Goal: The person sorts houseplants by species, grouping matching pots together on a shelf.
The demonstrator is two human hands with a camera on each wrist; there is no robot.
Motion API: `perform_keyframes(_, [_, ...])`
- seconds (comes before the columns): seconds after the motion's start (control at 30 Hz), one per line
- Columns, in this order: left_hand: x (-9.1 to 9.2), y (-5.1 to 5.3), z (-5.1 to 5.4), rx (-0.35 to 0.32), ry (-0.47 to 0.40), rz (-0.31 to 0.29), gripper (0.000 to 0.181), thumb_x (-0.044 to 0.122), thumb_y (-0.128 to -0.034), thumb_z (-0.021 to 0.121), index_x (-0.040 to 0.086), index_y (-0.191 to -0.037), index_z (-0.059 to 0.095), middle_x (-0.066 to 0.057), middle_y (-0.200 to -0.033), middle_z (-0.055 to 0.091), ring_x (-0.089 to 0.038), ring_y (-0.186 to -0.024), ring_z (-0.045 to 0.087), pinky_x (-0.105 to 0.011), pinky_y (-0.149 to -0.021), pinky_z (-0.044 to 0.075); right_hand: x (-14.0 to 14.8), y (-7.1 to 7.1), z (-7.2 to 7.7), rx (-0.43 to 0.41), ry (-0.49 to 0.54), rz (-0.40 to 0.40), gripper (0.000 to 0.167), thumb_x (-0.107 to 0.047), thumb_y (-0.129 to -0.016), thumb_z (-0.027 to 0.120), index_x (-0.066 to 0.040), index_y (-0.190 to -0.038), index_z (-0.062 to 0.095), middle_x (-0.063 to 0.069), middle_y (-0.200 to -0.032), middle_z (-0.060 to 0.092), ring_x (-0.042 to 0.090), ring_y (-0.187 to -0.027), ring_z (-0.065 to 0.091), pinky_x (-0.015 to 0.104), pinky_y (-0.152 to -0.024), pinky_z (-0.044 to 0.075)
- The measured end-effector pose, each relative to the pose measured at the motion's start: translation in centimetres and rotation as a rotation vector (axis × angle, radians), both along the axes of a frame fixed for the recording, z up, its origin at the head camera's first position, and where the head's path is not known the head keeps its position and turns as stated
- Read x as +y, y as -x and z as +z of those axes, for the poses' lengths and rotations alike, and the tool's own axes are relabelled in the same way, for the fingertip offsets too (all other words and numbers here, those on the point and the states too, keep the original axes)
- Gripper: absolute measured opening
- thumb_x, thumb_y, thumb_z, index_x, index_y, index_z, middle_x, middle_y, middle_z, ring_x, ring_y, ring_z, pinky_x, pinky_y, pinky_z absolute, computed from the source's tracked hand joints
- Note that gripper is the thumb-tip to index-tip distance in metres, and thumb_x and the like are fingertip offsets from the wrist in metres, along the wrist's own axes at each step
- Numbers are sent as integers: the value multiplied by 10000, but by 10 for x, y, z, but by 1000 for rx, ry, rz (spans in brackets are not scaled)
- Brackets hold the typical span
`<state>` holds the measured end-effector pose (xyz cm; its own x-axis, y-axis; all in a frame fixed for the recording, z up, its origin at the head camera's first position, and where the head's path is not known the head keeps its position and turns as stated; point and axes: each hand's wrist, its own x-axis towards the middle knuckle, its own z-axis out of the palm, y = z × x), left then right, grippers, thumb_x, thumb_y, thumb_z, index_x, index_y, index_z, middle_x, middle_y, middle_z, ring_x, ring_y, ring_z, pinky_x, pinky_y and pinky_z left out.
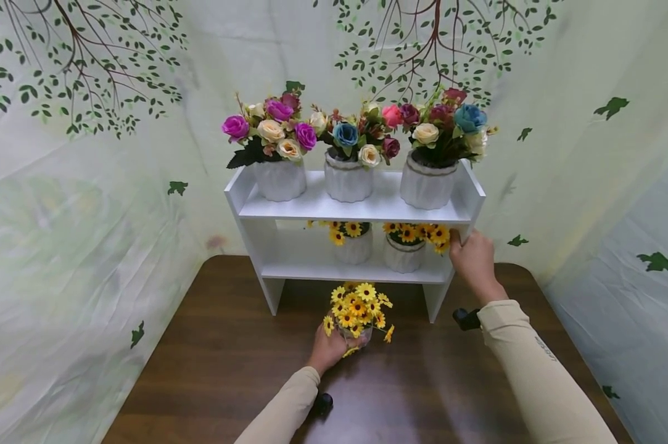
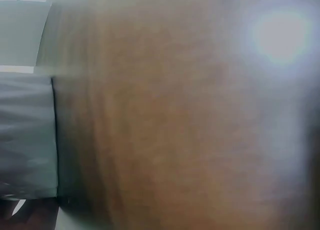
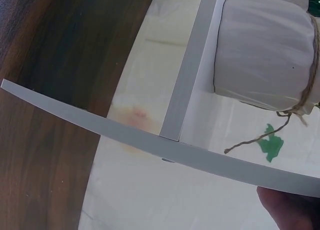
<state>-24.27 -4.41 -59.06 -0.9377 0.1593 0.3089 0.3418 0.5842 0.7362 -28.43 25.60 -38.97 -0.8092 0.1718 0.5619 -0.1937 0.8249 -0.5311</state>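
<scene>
Low in front of the white shelf (image 1: 356, 271), my left hand (image 1: 327, 346) grips a small pale pot (image 1: 362, 338) of yellow daisy-like flowers (image 1: 356, 311). My right hand (image 1: 472, 262) holds the right side panel of the shelf, thumb toward the front. In the right wrist view, part of that hand (image 3: 290, 207) shows against the panel's edge (image 3: 215, 167). Two more pale pots of yellow flowers stand on the lower tier, a left one (image 1: 353, 246) and a right one (image 1: 404, 256). The left wrist view is mostly blurred, with a grey pleated surface (image 2: 25, 135) at its left.
On the top tier stand three pale pots: a left one (image 1: 280, 180), a middle one (image 1: 348, 179) and a right one (image 1: 429, 184), filled with purple, cream, blue and red roses. The shelf rests on a dark wooden table (image 1: 200, 370), before a leaf-patterned backdrop (image 1: 245, 49).
</scene>
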Motion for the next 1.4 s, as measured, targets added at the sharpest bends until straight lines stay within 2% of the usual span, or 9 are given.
perform_keyframes(0.2, [-10,-12,-2,-28,-11,22,890,443,-684,881,65,-1375,467,-123,-1297,639,-301,-1191,624,-528,-1001,493,-1,1,-4,9,-9,5,253,-95,-959,566,103,-812,620,272,-656,621,333,-520,494,351,-459,334])
perform_keyframes(0.27, [-13,-14,2,-49,-17,23,904,449,-678,883,72,-1382,460,-125,-1302,637,-308,-1197,621,-534,-1007,488,-1,1,-4,7,-5,10,250,-99,-968,557,100,-835,626,263,-658,622,319,-514,498,330,-453,333])
perform_keyframes(0.37, [-15,-17,10,-15,1,24,880,452,-664,895,98,-1353,476,-100,-1252,666,-298,-1152,644,-506,-966,519,0,1,-2,17,-7,6,251,-103,-970,555,98,-835,624,262,-657,618,325,-518,499,343,-454,341])
perform_keyframes(0.5, [-23,-23,25,16,38,27,867,476,-651,900,126,-1329,488,-72,-1213,689,-271,-1117,666,-468,-925,547,0,2,-1,35,-16,2,257,-103,-960,563,104,-817,617,281,-665,618,359,-537,499,417,-473,365])
perform_keyframes(0.67, [-34,-33,51,-16,48,25,900,509,-632,901,107,-1323,487,-93,-1204,696,-272,-1117,672,-465,-922,556,-2,2,-1,47,-3,-2,282,-108,-954,566,89,-754,592,299,-671,617,407,-559,507,521,-512,398])
perform_keyframes(0.87, [-46,-38,79,-54,-6,12,923,460,-635,916,79,-1343,463,-136,-1214,695,-304,-1131,670,-487,-918,561,-2,0,0,47,8,-2,293,-109,-958,558,91,-747,587,319,-691,621,453,-591,528,582,-559,417])
perform_keyframes(1.1, [-57,-38,102,-40,-10,21,916,418,-640,923,86,-1350,451,-132,-1216,701,-305,-1115,681,-487,-908,566,0,-1,1,18,-2,-5,305,-132,-974,541,112,-805,608,331,-728,638,451,-611,558,556,-556,433])
perform_keyframes(1.2, [-66,-36,116,-43,-33,8,895,391,-649,925,100,-1354,456,-104,-1239,693,-273,-1138,672,-478,-927,560,1,-1,0,8,-2,-16,312,-143,-976,542,104,-795,601,331,-735,639,452,-623,559,556,-561,433])
perform_keyframes(1.4, [-87,-25,150,28,-20,-12,894,324,-686,913,88,-1401,429,-112,-1345,633,-272,-1252,609,-490,-1004,522,1,-1,-1,15,-9,-11,308,-144,-975,546,115,-818,604,344,-750,641,478,-645,570,580,-580,444])
